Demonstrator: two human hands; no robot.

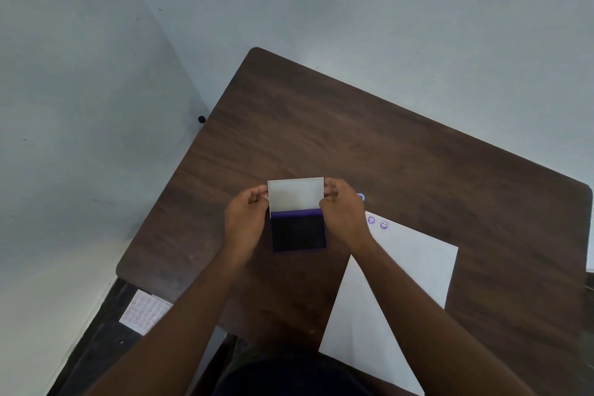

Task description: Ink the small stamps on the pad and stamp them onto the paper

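A purple ink pad (pixel 299 231) lies open on the brown table (pixel 401 154), its dark ink face showing. Its white lid (pixel 295 193) stands up at the far side. My left hand (pixel 246 219) pinches the lid's left edge and my right hand (pixel 344 212) pinches its right edge. A white sheet of paper (pixel 414 267) lies to the right, with two purple smiley prints (pixel 377 222) near its far corner. A small blue stamp (pixel 361 197) peeks out just behind my right hand.
A white sheet with rows of small round shapes (pixel 144 313) lies on a dark surface below the table's left edge. A small black knob (pixel 201 119) sits by the wall at the left. Pale walls close in behind the table.
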